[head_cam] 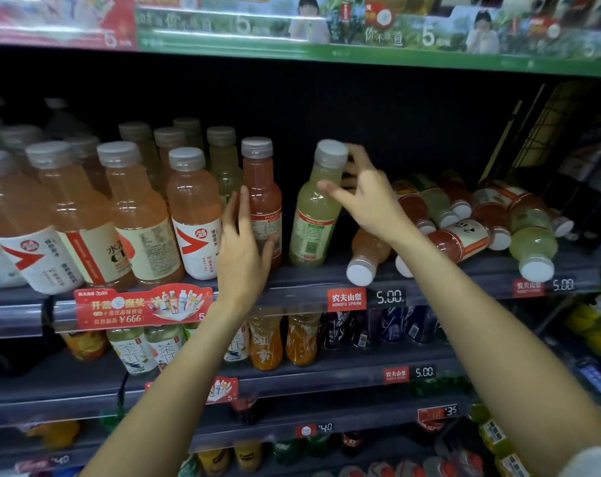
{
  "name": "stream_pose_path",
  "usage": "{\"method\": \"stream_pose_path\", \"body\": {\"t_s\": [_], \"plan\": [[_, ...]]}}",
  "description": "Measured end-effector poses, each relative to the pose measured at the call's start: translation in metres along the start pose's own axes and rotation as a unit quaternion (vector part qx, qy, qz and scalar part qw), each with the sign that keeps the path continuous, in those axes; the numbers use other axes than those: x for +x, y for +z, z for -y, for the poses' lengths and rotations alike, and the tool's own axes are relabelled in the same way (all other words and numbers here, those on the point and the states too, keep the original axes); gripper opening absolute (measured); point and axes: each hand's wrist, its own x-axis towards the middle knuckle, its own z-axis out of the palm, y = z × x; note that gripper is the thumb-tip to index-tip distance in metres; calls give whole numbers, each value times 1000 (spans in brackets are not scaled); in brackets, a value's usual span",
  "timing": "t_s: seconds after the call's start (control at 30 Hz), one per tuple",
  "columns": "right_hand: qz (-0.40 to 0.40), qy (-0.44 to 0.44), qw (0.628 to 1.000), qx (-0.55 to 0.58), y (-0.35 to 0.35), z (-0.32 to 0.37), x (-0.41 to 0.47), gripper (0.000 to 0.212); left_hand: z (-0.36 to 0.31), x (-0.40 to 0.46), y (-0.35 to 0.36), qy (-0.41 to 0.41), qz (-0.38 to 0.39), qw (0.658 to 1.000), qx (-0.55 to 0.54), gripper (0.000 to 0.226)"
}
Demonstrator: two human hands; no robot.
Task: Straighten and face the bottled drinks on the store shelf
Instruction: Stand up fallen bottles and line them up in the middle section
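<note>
On the shelf (292, 287), the left end carries upright orange-pink bottles (137, 215), four across the front row with more capped ones behind, their count unclear in the dark. Next, the left hand (244, 249) lies with straight fingers against the side of one upright red-orange bottle (262, 197), not curled around it. Just right, one pale green bottle (314, 215) stands tilted slightly, the right hand (364, 197) pinching it near the neck between thumb and fingers. Further right a heap of toppled bottles (464, 232) lies on its side, roughly nine, caps toward the front. Two 5.00 price tags (390, 297) sit on the shelf edge.
</note>
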Motion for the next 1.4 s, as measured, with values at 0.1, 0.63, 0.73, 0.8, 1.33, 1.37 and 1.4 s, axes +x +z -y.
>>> {"method": "stream_pose_path", "body": {"t_s": [0.1, 0.63, 0.73, 0.8, 1.33, 1.37, 1.4], "plan": [[19, 60, 997, 47, 13, 6, 14, 54, 0, 0, -1, -3, -3, 1000, 7, 83], [27, 101, 994, -17, 41, -4, -24, 79, -7, 37, 19, -2, 5, 1000, 0, 62], [6, 93, 995, -15, 53, -3, -24, 79, -13, 32, 7, -47, -14, 994, -95, 53], [2, 86, 996, -12, 60, -2, -21, 80, -16, 20, -2, -40, -22, 990, -131, 51], [40, -26, 998, -46, 62, 10, -37, 53, -11, -21, -32, 6, -4, 995, -98, 47], [29, -59, 994, -85, 46, 3, -46, 44, -13, -20, -34, 35, -5, 995, -92, 45], [22, -86, 988, -124, 28, -4, -54, 37, -15, -18, -35, 72, 3, 994, -83, 44]]}}
